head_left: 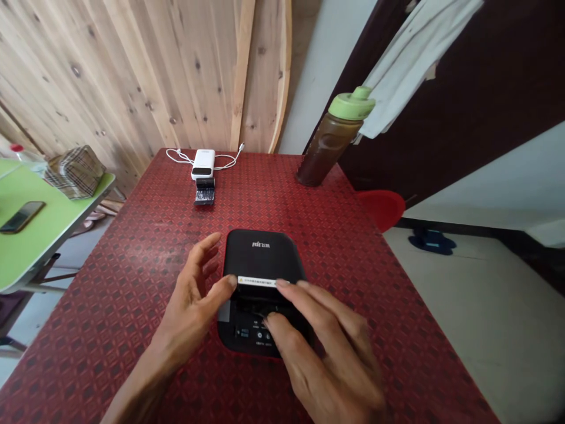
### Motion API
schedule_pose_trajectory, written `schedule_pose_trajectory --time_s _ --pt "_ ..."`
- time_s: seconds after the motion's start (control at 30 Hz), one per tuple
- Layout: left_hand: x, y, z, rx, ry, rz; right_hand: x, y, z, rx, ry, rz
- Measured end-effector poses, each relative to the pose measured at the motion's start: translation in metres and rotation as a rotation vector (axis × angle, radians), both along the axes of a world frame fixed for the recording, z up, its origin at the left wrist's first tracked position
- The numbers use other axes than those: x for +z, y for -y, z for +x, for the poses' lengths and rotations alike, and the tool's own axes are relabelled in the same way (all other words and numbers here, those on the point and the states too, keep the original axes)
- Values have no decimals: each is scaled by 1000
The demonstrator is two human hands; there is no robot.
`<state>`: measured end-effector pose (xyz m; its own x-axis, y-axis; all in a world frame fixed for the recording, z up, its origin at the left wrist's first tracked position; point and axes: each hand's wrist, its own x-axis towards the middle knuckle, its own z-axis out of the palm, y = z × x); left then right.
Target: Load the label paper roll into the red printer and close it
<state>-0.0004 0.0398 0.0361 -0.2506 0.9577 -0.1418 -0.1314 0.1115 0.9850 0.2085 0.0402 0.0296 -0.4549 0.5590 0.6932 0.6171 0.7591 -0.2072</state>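
A small black box-shaped printer (260, 259) with a white label strip across its lid sits on the red patterned tablecloth (132, 265). My left hand (194, 300) rests against its left side, fingers spread, thumb tip at the left end of the label. My right hand (318, 341) lies over the front right of the device, fingers stretched out, fingertips at the lid's front edge and the thumb on the button panel. Neither hand holds anything.
A white power bank (203, 164) with a white cable and a small black object (205, 191) lie at the table's far end. A brown bottle with a green cap (333, 138) stands far right. A green side table (39, 229) at left carries a phone (22, 216) and a plaid hat (75, 171). A red stool (382, 206) stands beyond the table's right edge.
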Motion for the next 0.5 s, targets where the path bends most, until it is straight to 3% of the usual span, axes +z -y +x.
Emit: schedule_pose_trajectory --time_s 0.17,0.5 --pt "-12 11 3 -56 135 -52 2 -10 0 105 -9 -97" --pt "-8 13 3 -84 162 -69 9 -10 -4 72 -24 -173"
